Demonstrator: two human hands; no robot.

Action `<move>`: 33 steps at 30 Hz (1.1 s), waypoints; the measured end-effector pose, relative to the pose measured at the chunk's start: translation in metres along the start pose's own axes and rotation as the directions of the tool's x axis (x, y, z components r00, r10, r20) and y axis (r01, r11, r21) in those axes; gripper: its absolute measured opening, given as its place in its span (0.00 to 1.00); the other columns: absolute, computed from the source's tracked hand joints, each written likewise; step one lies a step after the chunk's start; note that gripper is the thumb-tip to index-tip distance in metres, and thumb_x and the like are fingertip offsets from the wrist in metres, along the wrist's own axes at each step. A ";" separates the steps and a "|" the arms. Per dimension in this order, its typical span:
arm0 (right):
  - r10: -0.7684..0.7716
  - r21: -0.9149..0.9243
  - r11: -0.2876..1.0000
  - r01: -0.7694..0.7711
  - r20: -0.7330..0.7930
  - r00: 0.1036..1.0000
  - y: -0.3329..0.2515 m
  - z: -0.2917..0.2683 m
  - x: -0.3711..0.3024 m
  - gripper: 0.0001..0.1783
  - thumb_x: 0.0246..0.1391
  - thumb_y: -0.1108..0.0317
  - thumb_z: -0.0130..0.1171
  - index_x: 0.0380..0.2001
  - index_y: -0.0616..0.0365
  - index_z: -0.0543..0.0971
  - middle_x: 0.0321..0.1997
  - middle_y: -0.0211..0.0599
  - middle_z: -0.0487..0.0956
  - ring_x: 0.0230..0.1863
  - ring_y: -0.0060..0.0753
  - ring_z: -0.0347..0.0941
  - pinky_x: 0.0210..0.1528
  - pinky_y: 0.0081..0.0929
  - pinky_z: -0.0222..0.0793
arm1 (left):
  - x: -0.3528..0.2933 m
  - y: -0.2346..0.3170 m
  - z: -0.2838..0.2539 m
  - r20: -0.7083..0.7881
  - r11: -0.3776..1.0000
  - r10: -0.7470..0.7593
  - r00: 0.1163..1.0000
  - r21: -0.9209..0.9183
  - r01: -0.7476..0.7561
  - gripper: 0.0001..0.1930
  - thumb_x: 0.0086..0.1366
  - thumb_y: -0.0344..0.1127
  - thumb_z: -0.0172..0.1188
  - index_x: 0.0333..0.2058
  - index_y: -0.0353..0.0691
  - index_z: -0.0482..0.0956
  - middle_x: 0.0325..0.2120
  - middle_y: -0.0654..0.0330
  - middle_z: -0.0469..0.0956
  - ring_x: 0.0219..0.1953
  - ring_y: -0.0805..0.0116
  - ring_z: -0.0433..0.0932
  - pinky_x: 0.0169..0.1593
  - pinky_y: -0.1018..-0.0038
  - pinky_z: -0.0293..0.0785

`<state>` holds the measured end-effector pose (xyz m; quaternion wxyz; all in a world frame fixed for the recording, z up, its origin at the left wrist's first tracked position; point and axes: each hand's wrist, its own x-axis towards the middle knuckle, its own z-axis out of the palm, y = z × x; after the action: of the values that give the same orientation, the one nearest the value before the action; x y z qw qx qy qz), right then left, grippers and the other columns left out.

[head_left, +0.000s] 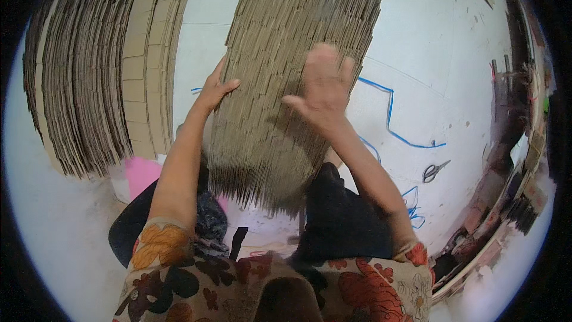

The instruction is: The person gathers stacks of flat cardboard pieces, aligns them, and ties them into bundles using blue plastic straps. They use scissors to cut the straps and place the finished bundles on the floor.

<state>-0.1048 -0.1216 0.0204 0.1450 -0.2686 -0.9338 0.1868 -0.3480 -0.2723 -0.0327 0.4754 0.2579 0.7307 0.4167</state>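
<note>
In front of me a tall bundle of flat brown cardboard pieces [268, 83] stands packed on edge, its near end close to my knees. My left hand [215, 88] rests against the bundle's left side, thumb over the top edge and the other fingers partly hidden along the side. Above the bundle's right part is my right hand [325, 83], blurred by motion, with its fingers stretched out and holding nothing. A blue strap [390, 110] runs out from beneath the bundle on the right, and a short bit of blue shows at its left.
More stacked cardboard pieces [89, 71] stand along the left. Scissors [436, 170] lie on the pale floor at the right, near a tangle of blue strap [415, 214]. A pink sheet [142, 174] shows beside my left knee. Dark cluttered items line the far right.
</note>
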 end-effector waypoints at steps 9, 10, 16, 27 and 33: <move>-0.201 -0.068 0.974 0.218 0.205 0.958 -0.016 0.029 0.017 0.42 0.51 0.41 0.44 0.60 0.62 0.54 0.66 0.45 0.50 0.69 0.42 0.37 0.65 0.56 0.25 | 0.009 -0.003 -0.002 -0.018 0.996 0.034 0.999 0.077 -0.033 0.53 0.46 0.50 0.67 0.63 0.40 0.43 0.59 0.50 0.54 0.58 0.57 0.59 0.58 0.66 0.58; -0.203 -0.049 0.974 0.222 0.255 0.945 0.000 0.044 0.005 0.42 0.50 0.42 0.46 0.59 0.62 0.55 0.65 0.45 0.50 0.68 0.42 0.38 0.64 0.58 0.26 | 0.010 -0.005 0.004 0.051 0.988 0.019 0.998 -0.152 -0.011 0.55 0.46 0.51 0.66 0.64 0.41 0.38 0.59 0.48 0.53 0.58 0.56 0.58 0.58 0.66 0.58; 0.126 -0.117 0.989 -0.093 0.318 0.940 0.015 0.005 0.002 0.46 0.46 0.45 0.55 0.60 0.64 0.53 0.65 0.49 0.52 0.67 0.46 0.42 0.64 0.54 0.28 | 0.015 -0.007 0.001 -0.095 0.997 -0.066 0.993 0.022 0.069 0.61 0.40 0.49 0.71 0.63 0.40 0.35 0.58 0.44 0.55 0.58 0.56 0.59 0.58 0.66 0.58; 0.392 0.732 -0.182 -0.656 0.666 0.635 0.066 0.037 -0.042 0.46 0.40 0.52 0.63 0.57 0.67 0.56 0.53 0.46 0.67 0.54 0.42 0.64 0.56 0.34 0.58 | 0.018 0.007 0.006 0.147 0.952 -0.242 0.959 -0.155 0.264 0.47 0.34 0.44 0.72 0.54 0.31 0.62 0.44 0.51 0.73 0.46 0.61 0.72 0.51 0.69 0.66; 0.388 0.773 -0.212 -0.598 0.628 0.675 0.052 0.019 -0.044 0.43 0.39 0.58 0.65 0.56 0.67 0.58 0.52 0.45 0.68 0.52 0.38 0.65 0.55 0.32 0.59 | -0.014 0.032 0.013 0.083 0.941 -0.267 0.960 -0.192 0.279 0.43 0.33 0.41 0.71 0.50 0.29 0.65 0.40 0.51 0.74 0.43 0.60 0.74 0.49 0.69 0.68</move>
<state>-0.0523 -0.1102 -0.0261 0.1235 -0.4251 -0.3616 0.8205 -0.3308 -0.2612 -0.0013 0.5726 0.1163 0.6998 0.4111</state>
